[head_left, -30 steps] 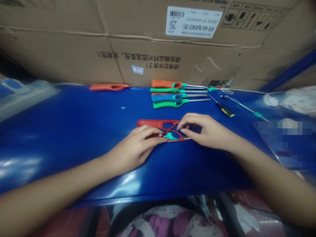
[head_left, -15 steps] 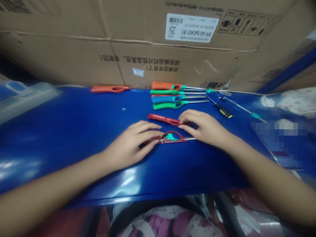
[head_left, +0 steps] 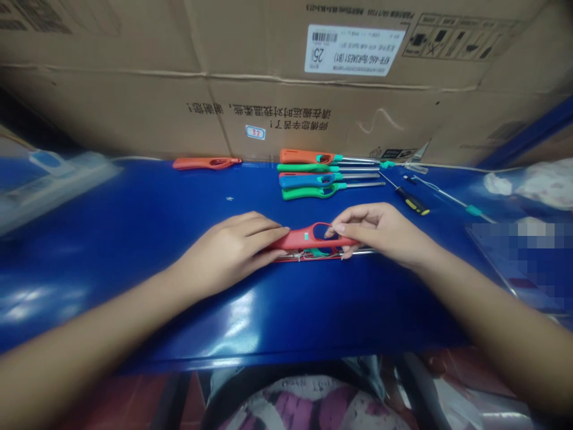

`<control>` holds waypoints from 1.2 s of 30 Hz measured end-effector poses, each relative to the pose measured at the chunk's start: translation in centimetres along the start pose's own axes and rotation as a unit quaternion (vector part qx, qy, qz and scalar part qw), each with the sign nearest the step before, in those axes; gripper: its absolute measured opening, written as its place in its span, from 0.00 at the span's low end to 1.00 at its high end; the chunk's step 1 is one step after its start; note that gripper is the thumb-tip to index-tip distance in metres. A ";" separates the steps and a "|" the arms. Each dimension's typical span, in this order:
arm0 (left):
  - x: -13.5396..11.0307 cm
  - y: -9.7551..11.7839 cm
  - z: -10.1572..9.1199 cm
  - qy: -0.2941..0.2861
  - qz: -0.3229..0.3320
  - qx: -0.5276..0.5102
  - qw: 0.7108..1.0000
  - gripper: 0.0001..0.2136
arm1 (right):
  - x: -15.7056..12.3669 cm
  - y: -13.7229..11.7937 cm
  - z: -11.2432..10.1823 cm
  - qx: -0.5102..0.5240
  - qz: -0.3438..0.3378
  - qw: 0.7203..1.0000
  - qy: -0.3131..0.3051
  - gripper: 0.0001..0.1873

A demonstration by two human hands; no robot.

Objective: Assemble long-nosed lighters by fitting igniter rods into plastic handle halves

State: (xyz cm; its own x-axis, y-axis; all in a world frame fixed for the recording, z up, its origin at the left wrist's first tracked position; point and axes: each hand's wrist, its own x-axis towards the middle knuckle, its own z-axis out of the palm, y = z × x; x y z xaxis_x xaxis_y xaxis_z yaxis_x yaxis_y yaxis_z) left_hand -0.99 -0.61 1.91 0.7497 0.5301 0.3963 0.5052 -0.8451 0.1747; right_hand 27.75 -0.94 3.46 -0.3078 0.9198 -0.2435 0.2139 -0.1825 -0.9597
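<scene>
A red upper casing half (head_left: pixel 295 237) of a long-nosed lighter lies over its matching lower half, which holds a green trigger (head_left: pixel 316 253), thin wires and a metal tube (head_left: pixel 364 251). My right hand (head_left: pixel 380 230) pinches the upper half at its front end, beside the trigger opening. At the handle end, my left hand (head_left: pixel 237 248) is closed round the lower half, its fingertips also touching the upper one. The two halves overlap, with a strip of the inner parts showing along the near side. The left end of both is hidden under my left fingers.
Several assembled lighters (head_left: pixel 308 177) lie in a row behind my hands. An orange casing (head_left: pixel 208 163) is at the back left. A screwdriver (head_left: pixel 412 201) and a metal tube with a green piece (head_left: pixel 452 200) lie to the right. A cardboard box (head_left: pixel 156 113) stands along the back.
My right hand has brought the red upper casing half from behind the lower half to above it, turning its outer face up. My left hand stays at the lower half's handle end.
</scene>
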 end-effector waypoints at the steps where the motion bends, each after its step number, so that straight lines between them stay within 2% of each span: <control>1: 0.0 0.0 0.0 -0.004 0.000 -0.001 1.000 0.16 | 0.1 0.1 -0.1 0.004 0.010 1.000 -0.005 0.17; 4: -0.1 0.2 -0.1 -0.009 -0.004 -0.026 1.000 0.16 | 0.1 0.3 -0.2 -0.014 0.007 0.999 -0.036 0.19; 7: -0.1 0.2 0.0 -0.022 -0.009 -0.063 0.998 0.15 | 0.0 0.7 -0.1 -0.115 -0.085 0.987 -0.067 0.27; 9: -0.2 0.2 0.1 -0.035 -0.012 -0.074 0.997 0.15 | 0.0 1.1 0.1 -0.226 -0.178 0.955 -0.065 0.29; 11: -0.2 0.2 0.3 -0.048 -0.016 -0.078 0.996 0.14 | 0.1 1.6 0.2 -0.326 -0.264 0.906 -0.051 0.24; 13: -0.2 0.1 0.3 -0.060 -0.023 -0.079 0.995 0.13 | 0.4 1.9 0.4 -0.378 -0.320 0.868 -0.043 0.20; 14: -0.3 0.1 0.3 -0.066 -0.027 -0.078 0.994 0.13 | 0.5 2.1 0.4 -0.389 -0.333 0.858 -0.042 0.19; 19: -0.2 0.2 0.3 -0.087 -0.044 -0.064 0.993 0.11 | 1.0 2.4 0.6 -0.407 -0.332 0.850 -0.047 0.16; 31: -0.4 0.3 0.7 -0.088 -0.053 -0.052 0.993 0.12 | 0.8 2.6 0.8 -0.423 -0.318 0.847 -0.046 0.17; 36: -0.3 1.0 1.0 -0.068 -0.041 0.009 0.997 0.12 | 0.4 2.6 1.3 -0.468 -0.307 0.828 -0.036 0.20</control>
State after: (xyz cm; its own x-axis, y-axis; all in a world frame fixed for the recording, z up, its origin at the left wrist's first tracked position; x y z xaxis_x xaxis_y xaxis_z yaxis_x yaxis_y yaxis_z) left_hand -0.28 -1.56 1.01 0.7559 0.6024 0.2563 0.5735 -0.7981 0.1845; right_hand 26.99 -1.48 0.65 -0.6721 0.7098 0.2108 0.6107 0.6924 -0.3843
